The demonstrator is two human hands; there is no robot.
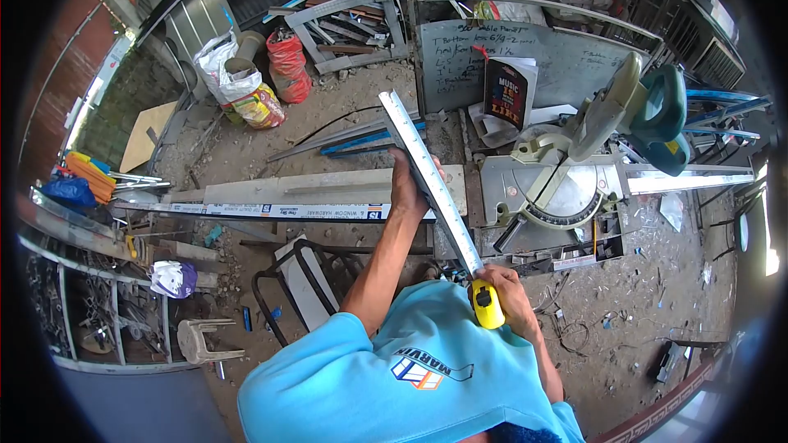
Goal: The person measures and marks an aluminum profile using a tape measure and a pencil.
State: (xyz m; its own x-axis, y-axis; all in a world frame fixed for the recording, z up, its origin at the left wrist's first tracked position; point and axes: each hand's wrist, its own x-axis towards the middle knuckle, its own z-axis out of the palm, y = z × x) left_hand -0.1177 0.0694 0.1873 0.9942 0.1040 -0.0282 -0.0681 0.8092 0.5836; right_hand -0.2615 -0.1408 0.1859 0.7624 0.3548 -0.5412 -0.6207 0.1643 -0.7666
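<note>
My left hand is wrapped around a length of silvery aluminium profile, which slants from upper left down toward my body. Its thumb lies along the side and the other fingers are mostly behind the bar. Near the lower end, my right hand grips a yellow tape measure with a black centre. A pale strip with marks, seemingly the tape's blade, runs along the bar's upper face. The exact contact between blade and bar is too fine to make out.
A miter saw stands on the bench at right, with a book behind it. Long metal profiles lie across the bench at left. A whiteboard, filled sacks, a plastic stool and scrap surround the work area.
</note>
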